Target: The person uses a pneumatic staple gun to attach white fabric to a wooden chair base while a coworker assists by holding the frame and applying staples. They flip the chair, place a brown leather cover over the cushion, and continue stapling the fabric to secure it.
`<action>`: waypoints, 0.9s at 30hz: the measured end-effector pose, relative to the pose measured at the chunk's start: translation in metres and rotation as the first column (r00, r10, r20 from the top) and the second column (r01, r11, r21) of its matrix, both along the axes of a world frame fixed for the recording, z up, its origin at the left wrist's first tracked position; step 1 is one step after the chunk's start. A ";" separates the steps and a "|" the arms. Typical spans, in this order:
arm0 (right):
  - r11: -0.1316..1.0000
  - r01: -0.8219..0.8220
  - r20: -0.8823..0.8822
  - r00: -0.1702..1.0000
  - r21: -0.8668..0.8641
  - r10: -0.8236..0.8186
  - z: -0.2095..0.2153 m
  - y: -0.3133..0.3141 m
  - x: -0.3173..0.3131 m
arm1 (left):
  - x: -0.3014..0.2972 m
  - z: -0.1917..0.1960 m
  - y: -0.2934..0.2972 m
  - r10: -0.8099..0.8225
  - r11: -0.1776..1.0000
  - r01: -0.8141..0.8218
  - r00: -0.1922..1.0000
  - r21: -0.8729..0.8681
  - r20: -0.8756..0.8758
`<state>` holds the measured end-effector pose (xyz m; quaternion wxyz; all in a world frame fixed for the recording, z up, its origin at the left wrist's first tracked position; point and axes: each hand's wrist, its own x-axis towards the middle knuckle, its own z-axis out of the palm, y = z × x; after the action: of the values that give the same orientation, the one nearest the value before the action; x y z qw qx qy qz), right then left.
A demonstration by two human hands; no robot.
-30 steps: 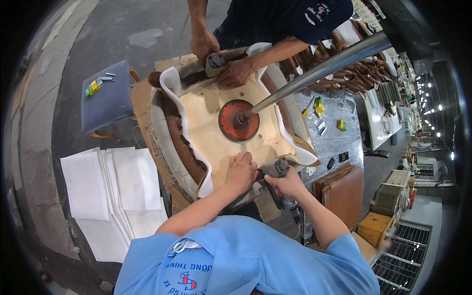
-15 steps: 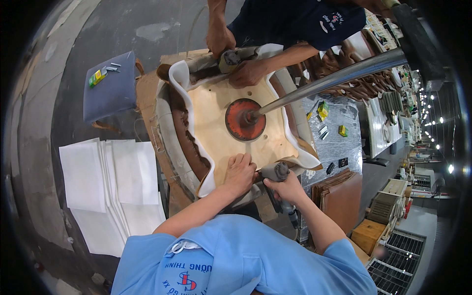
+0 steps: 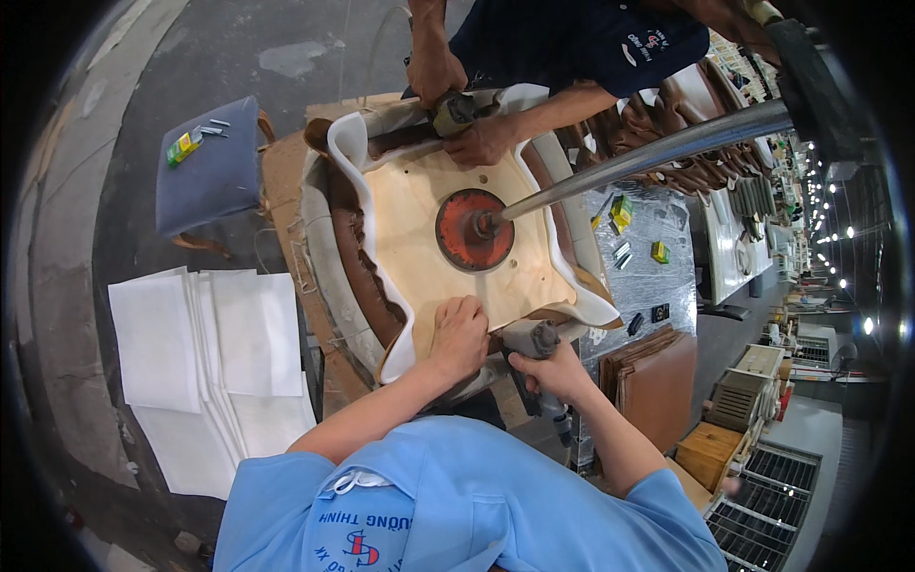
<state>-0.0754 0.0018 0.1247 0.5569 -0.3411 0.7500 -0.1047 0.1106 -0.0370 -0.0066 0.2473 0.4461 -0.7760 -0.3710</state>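
Observation:
A pale plywood seat board point(image 3: 405, 238) lies in front of me, with white padding point(image 3: 600, 312) and a brown leather cover point(image 3: 355, 296) sticking up around its edges. A red round plate point(image 3: 457, 229) on a metal rod presses on its middle. At the near edge, my left hand point(image 3: 459, 336) is closed with curled fingers on the leather cover's edge; its fingertips are partly hidden. My right hand point(image 3: 555, 370) grips a grey staple gun point(image 3: 530, 337), its nose beside my left hand. Across the board, a co-worker's hand point(image 3: 437, 74) holds another staple gun point(image 3: 453, 112).
White sheets point(image 3: 210, 353) are stacked at the left, below a blue padded seat point(image 3: 210, 172) bearing staples and a small box. On the right, a wrapped table point(image 3: 658, 276) holds staple boxes and strips. Brown panels point(image 3: 658, 381) stand beside it. The slanting rod point(image 3: 648, 153) crosses the upper right.
My staple gun has shifted slightly left and down, its nose closer to my left hand. The co-worker's staple gun has moved slightly right. My left hand stays at the near edge.

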 end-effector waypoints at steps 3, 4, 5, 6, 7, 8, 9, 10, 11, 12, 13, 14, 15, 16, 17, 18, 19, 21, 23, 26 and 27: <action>1.000 -0.021 -0.009 1.000 -0.011 0.021 -0.004 -0.004 0.005 | -0.004 -0.002 0.002 0.042 0.999 -0.041 0.999 0.031 -0.013; 0.999 -0.027 -0.021 0.999 -0.017 0.027 -0.006 -0.006 0.007 | -0.004 -0.003 0.003 0.068 0.997 -0.069 0.997 -0.023 -0.043; 0.999 -0.030 -0.032 0.999 -0.023 0.030 -0.007 -0.007 0.009 | -0.004 -0.002 0.003 0.067 0.998 -0.068 0.997 -0.014 -0.038; 1.000 -0.023 -0.042 0.999 -0.016 0.022 -0.007 -0.007 0.010 | -0.003 -0.002 0.003 0.048 0.999 -0.047 0.999 0.025 -0.021; 1.000 -0.012 -0.054 0.998 -0.010 0.012 -0.006 -0.007 0.012 | -0.001 -0.001 0.002 0.047 0.999 -0.048 0.998 -0.017 -0.035; 1.000 0.003 -0.060 0.998 0.004 -0.002 -0.006 -0.006 0.012 | 0.001 -0.001 0.000 0.031 0.999 -0.032 0.999 -0.032 -0.037; 1.000 -0.001 -0.057 0.998 -0.020 -0.001 -0.004 -0.005 0.012 | 0.002 -0.001 -0.002 -0.007 1.000 0.007 1.000 0.003 -0.017; 1.000 -0.002 -0.047 0.999 -0.026 0.000 -0.003 -0.005 0.010 | 0.004 -0.001 -0.004 0.000 0.999 -0.001 0.999 -0.041 -0.044; 1.000 -0.004 -0.035 0.999 -0.028 0.003 -0.001 -0.004 0.009 | 0.007 0.000 -0.004 -0.016 0.999 0.015 0.999 -0.030 -0.044; 0.999 0.016 -0.026 1.000 -0.028 -0.017 0.000 -0.002 0.007 | 0.009 0.001 -0.003 -0.047 0.998 0.048 0.999 0.028 -0.022; 0.999 0.036 -0.014 0.999 -0.025 -0.037 0.001 0.001 0.007 | 0.010 0.002 -0.003 -0.033 0.999 0.032 0.998 -0.019 -0.047; 0.998 0.053 -0.002 0.999 -0.013 -0.053 0.001 0.004 0.007 | 0.011 0.002 -0.003 -0.035 0.999 0.034 0.998 -0.025 -0.049; 0.999 0.053 0.004 0.999 -0.012 -0.053 0.001 0.006 0.008 | 0.011 0.003 -0.003 -0.048 0.999 0.048 0.998 -0.001 -0.039; 0.999 0.049 0.008 0.999 -0.001 -0.049 0.001 0.008 0.009 | 0.011 0.003 -0.003 -0.032 0.998 0.029 0.998 -0.049 -0.051; 0.999 0.045 -0.009 0.999 0.028 -0.045 0.000 0.010 0.009 | 0.009 0.003 -0.004 -0.028 0.997 0.024 0.998 -0.067 -0.052; 0.999 0.051 0.021 0.998 -0.001 -0.051 0.000 0.011 0.010 | 0.008 0.002 -0.004 -0.039 0.998 0.037 0.999 -0.047 -0.038; 0.998 0.058 0.032 0.998 -0.011 -0.058 -0.001 0.011 0.012 | 0.006 0.001 -0.004 -0.013 0.996 0.008 0.998 -0.092 -0.057; 0.998 0.059 0.033 0.998 -0.011 -0.059 -0.002 0.010 0.015 | 0.004 -0.002 -0.003 -0.011 0.998 0.009 0.999 -0.058 -0.039; 0.999 0.038 0.003 0.999 0.023 -0.038 -0.003 0.006 0.017 | 0.002 -0.006 -0.001 0.031 0.994 -0.041 0.995 -0.106 -0.094; 1.000 -0.013 -0.013 1.000 0.015 0.014 -0.004 -0.001 0.018 | 0.000 -0.008 0.000 0.049 0.994 -0.058 0.993 -0.093 -0.104; 1.000 0.005 -0.012 1.000 0.002 -0.005 -0.004 -0.002 0.020 | 0.001 -0.006 -0.001 0.019 1.000 -0.020 0.998 -0.017 -0.059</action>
<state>-0.0557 -0.0003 0.1204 0.5524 -0.3393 0.7544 -0.1032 0.1121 -0.0379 -0.0129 0.2777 0.4401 -0.7673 -0.3747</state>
